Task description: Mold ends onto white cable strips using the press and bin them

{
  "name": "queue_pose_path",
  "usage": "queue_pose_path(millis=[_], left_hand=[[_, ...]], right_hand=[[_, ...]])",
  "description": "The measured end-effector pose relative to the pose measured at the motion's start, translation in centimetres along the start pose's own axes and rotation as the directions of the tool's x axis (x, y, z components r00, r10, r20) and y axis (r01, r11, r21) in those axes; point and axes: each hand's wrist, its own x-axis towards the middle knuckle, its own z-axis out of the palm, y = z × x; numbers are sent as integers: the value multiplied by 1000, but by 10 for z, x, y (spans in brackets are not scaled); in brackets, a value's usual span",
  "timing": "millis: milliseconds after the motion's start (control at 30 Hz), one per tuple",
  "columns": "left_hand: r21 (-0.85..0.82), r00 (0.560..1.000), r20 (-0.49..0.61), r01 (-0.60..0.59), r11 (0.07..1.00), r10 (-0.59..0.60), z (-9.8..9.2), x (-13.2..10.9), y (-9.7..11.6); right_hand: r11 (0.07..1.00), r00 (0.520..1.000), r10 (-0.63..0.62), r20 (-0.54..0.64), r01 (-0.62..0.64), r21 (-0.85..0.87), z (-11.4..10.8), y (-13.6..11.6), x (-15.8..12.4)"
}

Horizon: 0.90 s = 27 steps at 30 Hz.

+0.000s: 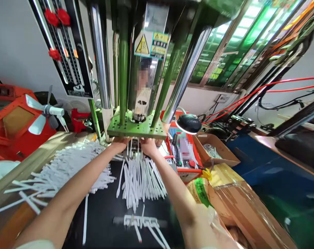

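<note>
My left hand (119, 144) and my right hand (148, 146) both reach in under the green plate (136, 130) of an upright press. The plate hides the fingers of both, so I cannot tell what they hold. Between them, thin white strips (131, 148) stick out toward me from under the plate. Just in front of my hands, a bundle of white strips (142, 180) lies on a black surface (99, 214). Closer to me is a clear holder (141, 220) with white slots and a few strips across it. To the left spreads a large heap of similar strips (71, 167).
Shiny steel posts (101, 58) flank the press, which bears a heat warning label (151, 44). A small fan (45, 112) stands left. On the right are a black lamp (188, 123), a red bin (189, 171), an open carton (216, 152) and a large cardboard box (250, 207).
</note>
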Motion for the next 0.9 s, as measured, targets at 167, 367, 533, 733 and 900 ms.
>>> queue_pose_path(millis=[167, 367, 533, 733, 900], left_hand=[[-121, 990, -24, -138, 983, 136, 23, -135, 1], [159, 914, -159, -349, 924, 373, 57, -323, -9], [378, 931, -153, -256, 890, 333, 75, -337, -13], [354, 941, -132, -248, 902, 311, 79, -336, -18], [307, 950, -138, -227, 924, 279, 88, -348, -27]], right_hand=[[994, 994, -22, 105, 10, 111, -14, 20, -138], [986, 990, -51, 128, 30, 166, -46, 20, -321], [994, 981, -48, 188, 65, -84, -43, 9, -342], [989, 988, -10, 152, 31, -141, -38, 6, -337], [991, 990, 3, 144, 16, -133, -39, 4, -338]])
